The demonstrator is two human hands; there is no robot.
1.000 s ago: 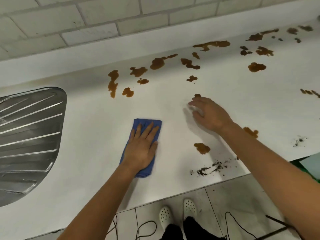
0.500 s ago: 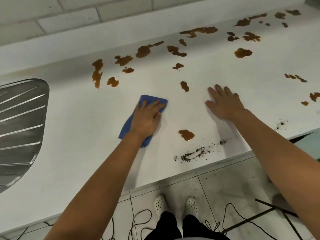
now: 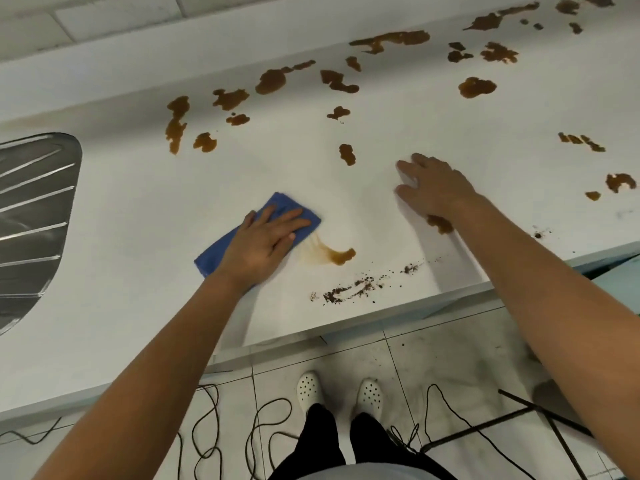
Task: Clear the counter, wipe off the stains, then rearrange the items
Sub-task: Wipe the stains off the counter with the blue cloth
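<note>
Metal draining board left; black cables on tiled floor.

The left hand lies flat over the middle of the cloth, so only the cloth's two ends show, and the right hand is motion-blurred at the fingertips while its wrist covers part of a stain. The drainboard runs off the left edge, and stains at top right are cut by the frame. Both forearms leave the bottom, and the crumbs are too small to identify.
</note>
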